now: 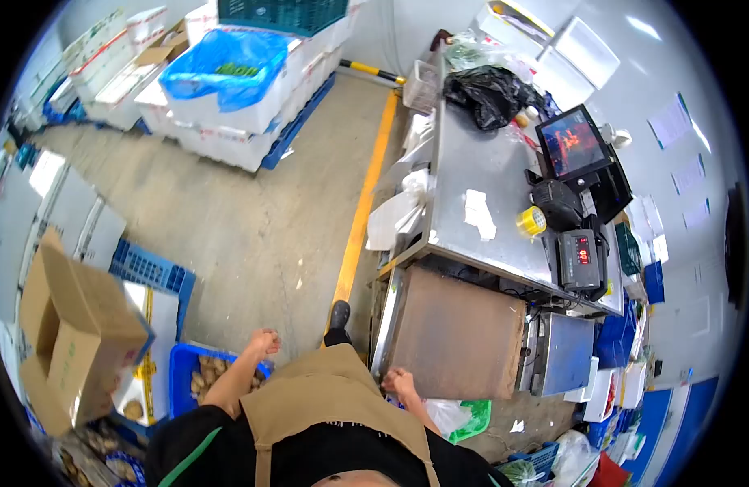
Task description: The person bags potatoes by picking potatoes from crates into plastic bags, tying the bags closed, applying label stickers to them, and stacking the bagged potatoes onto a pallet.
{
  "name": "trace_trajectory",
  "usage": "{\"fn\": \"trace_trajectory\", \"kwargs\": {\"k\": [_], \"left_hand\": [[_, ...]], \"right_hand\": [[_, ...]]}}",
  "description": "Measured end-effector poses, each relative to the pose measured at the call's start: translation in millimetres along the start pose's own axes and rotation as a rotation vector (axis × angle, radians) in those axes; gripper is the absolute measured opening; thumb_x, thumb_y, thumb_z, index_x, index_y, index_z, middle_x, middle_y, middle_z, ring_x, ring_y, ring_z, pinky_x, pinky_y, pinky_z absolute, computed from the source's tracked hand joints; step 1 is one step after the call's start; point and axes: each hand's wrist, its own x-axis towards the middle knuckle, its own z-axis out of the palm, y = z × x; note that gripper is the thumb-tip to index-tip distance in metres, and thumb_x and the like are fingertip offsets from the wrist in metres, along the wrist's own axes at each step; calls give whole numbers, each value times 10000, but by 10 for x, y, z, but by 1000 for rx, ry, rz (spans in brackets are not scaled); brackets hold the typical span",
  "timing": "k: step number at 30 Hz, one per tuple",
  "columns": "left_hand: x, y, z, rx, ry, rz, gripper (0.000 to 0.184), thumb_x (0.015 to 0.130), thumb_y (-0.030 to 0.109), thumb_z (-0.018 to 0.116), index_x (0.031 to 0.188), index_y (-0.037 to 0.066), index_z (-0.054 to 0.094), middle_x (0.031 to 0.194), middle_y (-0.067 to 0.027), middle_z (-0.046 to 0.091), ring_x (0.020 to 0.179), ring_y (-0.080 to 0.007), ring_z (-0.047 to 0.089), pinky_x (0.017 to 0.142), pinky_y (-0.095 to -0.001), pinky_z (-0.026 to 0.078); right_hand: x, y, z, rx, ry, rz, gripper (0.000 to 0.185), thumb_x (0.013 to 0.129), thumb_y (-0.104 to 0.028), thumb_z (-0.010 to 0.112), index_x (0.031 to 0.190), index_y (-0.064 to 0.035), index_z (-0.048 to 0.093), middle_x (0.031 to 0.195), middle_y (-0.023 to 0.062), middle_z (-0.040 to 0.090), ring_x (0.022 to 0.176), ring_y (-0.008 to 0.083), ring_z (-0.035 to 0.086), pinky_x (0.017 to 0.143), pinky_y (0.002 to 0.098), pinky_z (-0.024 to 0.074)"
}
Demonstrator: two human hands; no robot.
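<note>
My left hand (pixel 265 342) hangs above the concrete floor with its fingers curled in and nothing visible in them. Below and left of it, a blue crate (pixel 179 377) holds brown, potato-like produce (pixel 209 372), partly hidden by my forearm. My right hand (pixel 399 381) is also closed, with nothing showing in it. It is beside the near left corner of a brown platform (pixel 459 333); I cannot tell whether it touches it. A clear plastic bag (pixel 449 414) and a green basket (pixel 474 418) are below my right forearm.
A steel table (pixel 496 178) at the right carries a monitor (pixel 573 142), a lit digital display (pixel 584 252), yellow tape (pixel 531 221) and a black bag (pixel 489 93). White foam boxes (pixel 220 142) are stacked on a blue pallet (pixel 297 122). An open cardboard box (pixel 90 333) stands left.
</note>
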Motion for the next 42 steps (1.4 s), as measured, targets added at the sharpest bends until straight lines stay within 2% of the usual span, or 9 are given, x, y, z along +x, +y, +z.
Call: {"fn": "trace_trajectory", "kwargs": {"k": [4,7,17,24,27,31,33,39,42], "left_hand": [[303,1031,572,66,-49,103,346,855,114,549,1181,-2,531,898,-124,642,735,-210,637,627,-326,538],[462,1845,1111,144,-102,146,360,868,128,568,1196,-13,526,933,-122,642,763,-191,647,646,-299,549],[1490,3705,2387,424,-313,253,325,832,119,620,1118,-30,576,838,-97,651,674,-146,610,566,-268,488],[2361,4436,3135,749,-401,212,280,817,129,630,1044,-34,609,733,-89,626,576,-131,570,502,-267,458],[2761,4800,3582,904,-530,207,308,809,168,620,1054,-18,607,778,-128,653,625,-196,620,552,-302,488],[3187,5278,4346,966,-385,592,375,791,198,553,1109,2,587,920,-225,652,896,-361,632,782,-408,500],[3392,5566,4792,1222,-432,832,408,764,124,524,1160,38,572,974,-232,644,917,-373,626,817,-425,499],[3821,5679,5247,1529,-909,753,472,722,40,526,1187,104,579,1168,-202,580,1065,-359,564,893,-423,477],[3889,5250,5179,1408,-795,1032,461,725,31,526,1178,92,582,1264,-173,512,1125,-341,517,953,-420,429]], "right_hand": [[194,89,-140,-513,30,-102,198,852,-131,587,992,6,617,802,85,633,667,198,640,603,332,524],[477,-22,-259,-581,57,-98,198,856,-145,585,982,4,617,805,86,634,676,196,641,604,329,523],[1293,-599,-282,167,227,50,213,869,-193,580,949,0,617,814,87,636,704,192,643,608,319,518],[1930,101,135,339,223,-438,233,878,-226,576,927,-3,618,820,87,638,724,188,645,611,313,515],[1458,-624,675,491,369,10,236,880,-228,572,931,-2,616,817,88,639,721,190,645,610,313,515],[1080,-1354,1238,646,497,212,241,884,-231,567,937,-1,613,813,89,639,717,191,645,608,313,517],[947,-1639,1474,701,546,264,243,886,-233,565,940,-1,612,812,90,639,715,192,645,607,313,517],[602,-2153,2066,835,657,382,250,891,-237,558,949,0,609,806,92,639,709,195,645,604,314,519],[480,-2268,2301,893,685,411,253,894,-240,554,953,1,607,803,93,639,706,196,645,603,314,520]]}}
